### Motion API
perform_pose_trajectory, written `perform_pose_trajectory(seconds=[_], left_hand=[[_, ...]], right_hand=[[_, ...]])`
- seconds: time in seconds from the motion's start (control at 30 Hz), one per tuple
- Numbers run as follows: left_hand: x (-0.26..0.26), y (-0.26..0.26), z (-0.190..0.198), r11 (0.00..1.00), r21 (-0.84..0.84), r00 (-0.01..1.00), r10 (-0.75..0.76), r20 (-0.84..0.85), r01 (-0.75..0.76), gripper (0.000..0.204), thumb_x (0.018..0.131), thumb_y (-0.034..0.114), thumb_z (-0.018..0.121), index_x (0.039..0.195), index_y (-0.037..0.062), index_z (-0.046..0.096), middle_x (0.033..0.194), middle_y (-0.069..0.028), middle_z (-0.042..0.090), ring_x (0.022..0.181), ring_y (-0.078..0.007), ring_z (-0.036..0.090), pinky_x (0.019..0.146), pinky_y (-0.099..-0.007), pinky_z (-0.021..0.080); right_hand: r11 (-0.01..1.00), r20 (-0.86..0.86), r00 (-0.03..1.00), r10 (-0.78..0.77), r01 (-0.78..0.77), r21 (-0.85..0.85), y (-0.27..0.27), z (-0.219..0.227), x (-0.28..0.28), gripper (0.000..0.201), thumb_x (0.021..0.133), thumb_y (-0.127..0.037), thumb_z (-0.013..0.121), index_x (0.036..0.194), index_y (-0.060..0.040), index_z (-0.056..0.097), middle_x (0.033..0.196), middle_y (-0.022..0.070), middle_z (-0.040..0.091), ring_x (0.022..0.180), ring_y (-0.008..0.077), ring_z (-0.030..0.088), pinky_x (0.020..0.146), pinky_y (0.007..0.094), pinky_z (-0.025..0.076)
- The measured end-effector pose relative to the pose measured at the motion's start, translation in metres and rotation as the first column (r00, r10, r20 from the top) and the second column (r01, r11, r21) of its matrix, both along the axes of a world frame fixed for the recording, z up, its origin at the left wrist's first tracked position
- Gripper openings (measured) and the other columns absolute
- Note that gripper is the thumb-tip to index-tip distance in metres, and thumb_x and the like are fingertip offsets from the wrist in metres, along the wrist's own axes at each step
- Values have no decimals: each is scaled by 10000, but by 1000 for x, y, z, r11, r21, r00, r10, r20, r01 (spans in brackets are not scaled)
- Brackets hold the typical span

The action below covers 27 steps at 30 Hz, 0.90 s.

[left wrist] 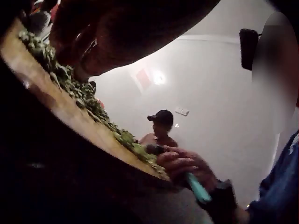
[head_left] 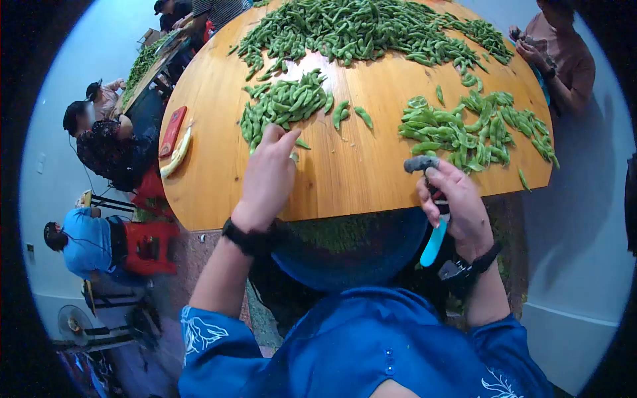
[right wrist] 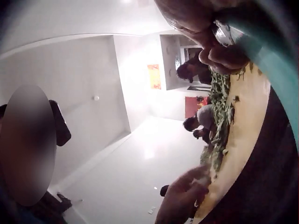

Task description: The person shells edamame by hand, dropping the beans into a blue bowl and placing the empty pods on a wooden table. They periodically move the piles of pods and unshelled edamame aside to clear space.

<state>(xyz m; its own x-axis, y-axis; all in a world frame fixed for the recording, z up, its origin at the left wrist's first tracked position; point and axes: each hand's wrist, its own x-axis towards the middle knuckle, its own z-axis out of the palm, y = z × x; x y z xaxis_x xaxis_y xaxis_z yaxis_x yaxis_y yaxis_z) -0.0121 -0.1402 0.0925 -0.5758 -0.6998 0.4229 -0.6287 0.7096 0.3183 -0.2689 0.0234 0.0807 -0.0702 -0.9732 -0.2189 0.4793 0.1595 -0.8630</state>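
My left hand (head_left: 265,176) is at the near edge of a small heap of green soybean pods (head_left: 285,103), its fingers bent down among them. A pale green bit (head_left: 295,157) shows beside its fingertips; I cannot tell whether they pinch it. Farther right, my right hand (head_left: 458,202) grips a small tool with a teal handle (head_left: 434,244), which sticks out below the palm toward me. Dark grey wrapping (head_left: 422,163) covers a fingertip of that hand. Close beyond it lies a spread of flatter, lighter green pods (head_left: 458,126).
A large pod heap (head_left: 358,30) covers the far side of the wooden table (head_left: 345,179). At left lie a red phone-like slab (head_left: 173,131) and a pale yellow curved object (head_left: 177,154). A blue basin (head_left: 352,249) sits below the near edge. Another person (head_left: 564,56) stands at right.
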Motion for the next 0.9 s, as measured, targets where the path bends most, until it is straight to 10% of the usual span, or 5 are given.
perform_pose_trajectory(seconds=[0.23, 0.4, 0.57, 0.7, 0.9], left_hand=[[-13, -10, 5, 979, 197, 993, 31, 110, -52, 151, 828, 2, 489, 953, 18, 574, 937, -212, 601, 857, -427, 577, 741, -443, 479], [-22, 52, 6, 886, 420, 977, -144, -156, 198, 176, 869, 45, 560, 1040, 34, 601, 861, -67, 647, 684, -177, 599, 608, -291, 477], [-29, 90, -10, 336, 711, 532, 487, -693, 618, 185, 880, 44, 597, 1057, -3, 623, 851, -25, 624, 645, -65, 529, 563, -185, 418], [-18, 101, -27, 150, 529, 312, 663, -680, 835, 252, 877, 65, 618, 1115, -17, 598, 859, -33, 625, 676, -74, 534, 553, -182, 410], [-9, 106, -18, 296, 613, 406, 533, -742, 732, 338, 903, 169, 607, 1196, 10, 556, 1006, -66, 613, 715, -115, 555, 519, -197, 430]], right_hand=[[999, -284, 959, 22, -29, -19, -1, 4, 23, 324, 951, -133, 465, 1258, -35, 494, 687, -26, 506, 487, 28, 466, 412, 167, 390], [951, -643, 742, -188, -27, -309, -11, 10, 47, 270, 886, -66, 510, 1131, 31, 567, 736, 144, 572, 625, 204, 575, 589, 333, 466], [923, -692, 700, -176, -127, -363, -5, 5, 72, 179, 877, -59, 520, 1022, 35, 564, 744, 206, 555, 672, 319, 579, 629, 371, 468], [978, -519, 841, 151, -202, -43, 11, 16, 74, 181, 940, -111, 474, 1068, -9, 552, 600, 58, 530, 483, 130, 540, 455, 281, 429], [964, -63, 964, 258, -253, 80, 15, 14, 63, 255, 964, -201, 471, 1168, -72, 551, 644, -49, 525, 449, 16, 448, 389, 160, 329]])
